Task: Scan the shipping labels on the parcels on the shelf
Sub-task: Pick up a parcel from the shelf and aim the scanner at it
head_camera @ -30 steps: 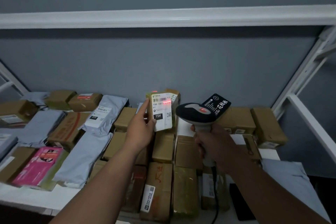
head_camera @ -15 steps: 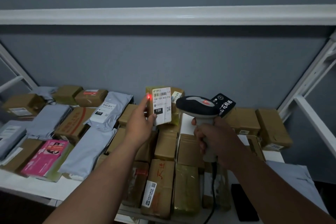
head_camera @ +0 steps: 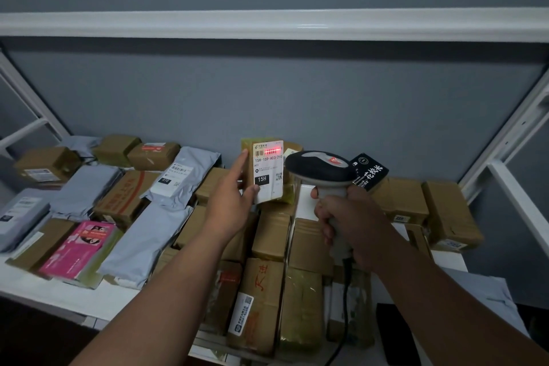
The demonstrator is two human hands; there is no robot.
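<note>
a: where is the parcel being scanned?
b: the small parcel [head_camera: 269,171] stands upright above the middle of the shelf [head_camera: 35,284], lifted clear of the pile. the left hand [head_camera: 230,197] holds it, thumb on the near face by the label's lower edge and fingers [head_camera: 242,162] straight along its left edge and behind.

a: and the label?
b: the white shipping label [head_camera: 268,172] faces the camera. it reads 15h-159-a03-210, with a black 15h box lower down. a red scan line [head_camera: 272,151] lies across the barcode at the top.

a: the other hand?
b: the right hand [head_camera: 353,224] is clenched around the grey handle of the barcode scanner [head_camera: 322,171]. the scanner's dark head sits just right of the parcel, pointing left and away. its cable [head_camera: 344,300] hangs from the handle toward the near edge.

a: what lies around them?
b: brown taped boxes [head_camera: 271,236] fill the shelf's middle and right. grey poly mailers [head_camera: 145,242] lie to the left, one with a white label. a pink packet [head_camera: 78,248] rests near the left front. a black carton with white characters [head_camera: 370,172] shows behind the scanner head. a white shelf rail [head_camera: 267,24] crosses overhead against a grey wall [head_camera: 267,92].
</note>
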